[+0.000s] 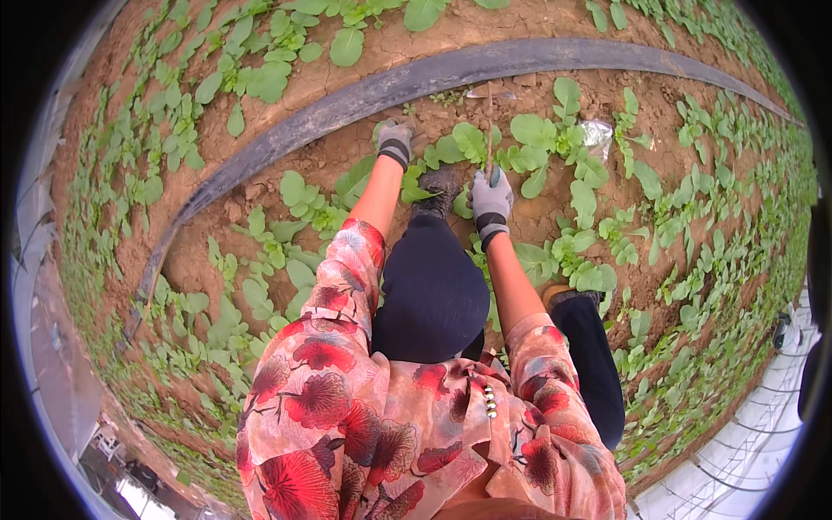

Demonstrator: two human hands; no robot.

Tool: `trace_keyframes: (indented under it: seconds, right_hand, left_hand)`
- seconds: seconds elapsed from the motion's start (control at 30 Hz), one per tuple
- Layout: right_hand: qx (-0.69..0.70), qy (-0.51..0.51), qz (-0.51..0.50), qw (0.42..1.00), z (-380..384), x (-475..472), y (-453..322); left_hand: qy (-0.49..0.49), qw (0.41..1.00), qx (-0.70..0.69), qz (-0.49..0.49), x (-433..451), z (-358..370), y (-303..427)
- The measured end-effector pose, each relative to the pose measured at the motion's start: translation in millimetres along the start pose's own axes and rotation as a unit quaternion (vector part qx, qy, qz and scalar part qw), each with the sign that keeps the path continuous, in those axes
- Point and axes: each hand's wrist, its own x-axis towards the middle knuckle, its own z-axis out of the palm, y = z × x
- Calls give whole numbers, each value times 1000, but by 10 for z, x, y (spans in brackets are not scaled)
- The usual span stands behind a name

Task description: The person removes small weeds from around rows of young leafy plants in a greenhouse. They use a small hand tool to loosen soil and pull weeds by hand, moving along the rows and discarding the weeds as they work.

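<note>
My right hand (492, 198), in a grey knitted work glove, is closed around the lower end of a thin-handled hand hoe (489, 123). The hoe's metal blade (492, 95) rests at the soil just below a flat black hose. My left hand (395, 142), gloved the same way, reaches down to the soil beside the hose, next to a leafy seedling (354, 179); its fingertips are partly blurred, and whether they hold anything cannot be told. Green leafy plants (468, 143) stand between the two hands.
The wide black hose (416, 81) curves across the bed beyond both hands. A crumpled piece of clear plastic (596, 138) lies among plants at right. My shoe (437, 192) is planted between the hands, amid seedlings. Plastic greenhouse sheeting (728, 455) edges the field.
</note>
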Motion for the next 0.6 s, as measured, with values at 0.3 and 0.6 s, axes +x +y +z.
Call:
trace_keyframes:
  seconds: [0.3, 0.6]
  right_hand:
    - [-18, 34, -38, 999, 226, 174, 173]
    - [-58, 62, -158, 984, 489, 371, 120]
  left_hand:
    - [-55, 982, -158, 86, 717, -211, 536]
    - [-78, 974, -174, 126, 906, -268, 778]
